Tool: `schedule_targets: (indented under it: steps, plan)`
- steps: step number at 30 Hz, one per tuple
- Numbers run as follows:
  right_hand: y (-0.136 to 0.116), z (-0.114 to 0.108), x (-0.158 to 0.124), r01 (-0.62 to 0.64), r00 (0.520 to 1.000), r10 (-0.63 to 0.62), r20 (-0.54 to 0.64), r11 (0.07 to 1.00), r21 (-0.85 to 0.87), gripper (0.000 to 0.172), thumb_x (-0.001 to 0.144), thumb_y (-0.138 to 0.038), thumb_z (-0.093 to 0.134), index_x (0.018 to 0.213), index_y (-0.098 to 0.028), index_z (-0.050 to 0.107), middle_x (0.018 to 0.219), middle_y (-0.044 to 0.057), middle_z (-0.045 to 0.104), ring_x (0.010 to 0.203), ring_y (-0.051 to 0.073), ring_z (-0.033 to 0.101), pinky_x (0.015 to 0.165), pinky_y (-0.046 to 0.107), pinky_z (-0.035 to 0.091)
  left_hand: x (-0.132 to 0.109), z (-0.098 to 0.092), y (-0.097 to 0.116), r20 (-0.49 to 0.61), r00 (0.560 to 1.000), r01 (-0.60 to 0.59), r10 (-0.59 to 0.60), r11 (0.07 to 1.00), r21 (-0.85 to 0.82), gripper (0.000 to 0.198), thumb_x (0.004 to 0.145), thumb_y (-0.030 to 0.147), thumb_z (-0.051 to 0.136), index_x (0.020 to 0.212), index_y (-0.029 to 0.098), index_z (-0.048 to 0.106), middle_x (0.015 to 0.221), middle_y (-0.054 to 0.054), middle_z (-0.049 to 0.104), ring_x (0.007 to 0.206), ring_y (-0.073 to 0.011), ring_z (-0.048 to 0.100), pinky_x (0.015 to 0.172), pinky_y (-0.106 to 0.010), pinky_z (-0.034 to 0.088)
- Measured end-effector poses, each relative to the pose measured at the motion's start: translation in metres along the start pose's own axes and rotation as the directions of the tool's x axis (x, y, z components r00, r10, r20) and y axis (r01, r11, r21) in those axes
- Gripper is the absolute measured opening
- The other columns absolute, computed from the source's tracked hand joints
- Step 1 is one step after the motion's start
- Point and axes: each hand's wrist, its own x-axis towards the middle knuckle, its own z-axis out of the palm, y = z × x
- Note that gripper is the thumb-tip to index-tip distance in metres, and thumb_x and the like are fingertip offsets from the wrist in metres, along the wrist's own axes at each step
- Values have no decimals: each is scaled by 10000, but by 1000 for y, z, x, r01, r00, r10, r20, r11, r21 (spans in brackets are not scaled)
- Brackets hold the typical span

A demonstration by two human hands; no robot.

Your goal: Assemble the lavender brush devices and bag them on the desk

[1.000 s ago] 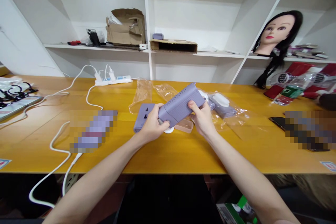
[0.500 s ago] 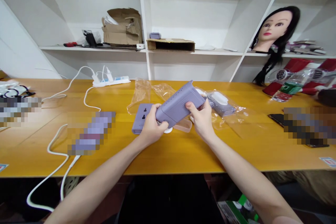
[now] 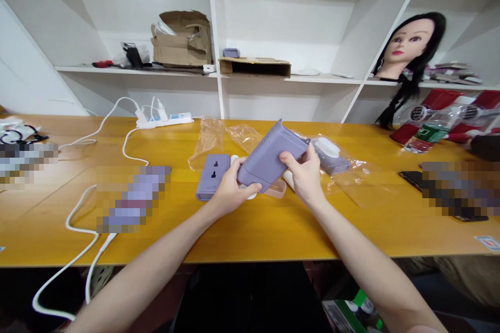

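Table: yellow wooden table (image 3: pixel 250 229) beneath my hands.
Housing: purple vented housing (image 3: pixel 269 158) held above the table, long axis slanting from near-left up to far-right.
Left: my left hand (image 3: pixel 230 192) grasps its lower end.
Right: my right hand (image 3: pixel 307 177) grasps its raised end.

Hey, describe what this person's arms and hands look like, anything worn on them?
Both arms are bare down to the picture's lower edge: no sleeves show on the left forearm or the right forearm. The left hand and right hand wear no gloves, and no watch, bracelet or ring is visible.
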Motion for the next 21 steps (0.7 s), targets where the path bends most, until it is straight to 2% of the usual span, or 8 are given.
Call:
schedule_targets:
  steps: [5, 11, 16, 18, 21]
  plan:
    - [-1, -1, 0, 2, 1000, -2, 1, 1000, -1, 332, 678, -388, 763, 929, -256, 589, 935, -2, 651, 918, 188, 593, 855, 332, 474, 3, -1, -1, -16, 999, 46, -45, 997, 57, 567, 647, 285, 737, 1162, 213, 510, 1057, -48, 607, 948, -205, 585, 837, -338, 465]
    - [5, 0, 0, 49, 997, -51, 60, 998, 41, 358, 693, -398, 755, 987, -272, 595, 980, 0, 643, 947, 182, 589, 893, 333, 462, 5, -4, 8, -27, 997, 69, -67, 993, 99, 509, 613, 265, 760, 1096, 200, 615, 970, -32, 661, 916, -221, 602, 837, -363, 474]
    - [6, 8, -6, -125, 992, 124, 27, 990, 68, 466, 632, -504, 763, 971, -236, 590, 974, 39, 665, 909, 215, 609, 841, 373, 491, 0, 3, 16, 30, 989, 144, -143, 989, -18, 425, 637, 309, 736, 1032, 179, 645, 897, -30, 671, 804, -202, 627, 725, -346, 518]
    - [2, 12, -9, -123, 992, 123, 0, 992, 19, 472, 619, -508, 765, 955, -226, 591, 945, 47, 670, 879, 222, 613, 823, 381, 495, -1, 9, 18, 75, 980, 189, -184, 980, -61, 403, 624, 297, 742, 995, 168, 653, 889, -38, 687, 808, -208, 639, 749, -366, 527]
    - [-5, 18, -15, -52, 998, 51, -31, 998, -27, 405, 655, -481, 741, 945, -239, 594, 934, 35, 672, 852, 214, 613, 821, 377, 490, -1, 15, 20, 143, 956, 276, -256, 951, -143, 384, 561, 228, 775, 924, 169, 666, 896, -49, 714, 842, -228, 660, 817, -406, 529]
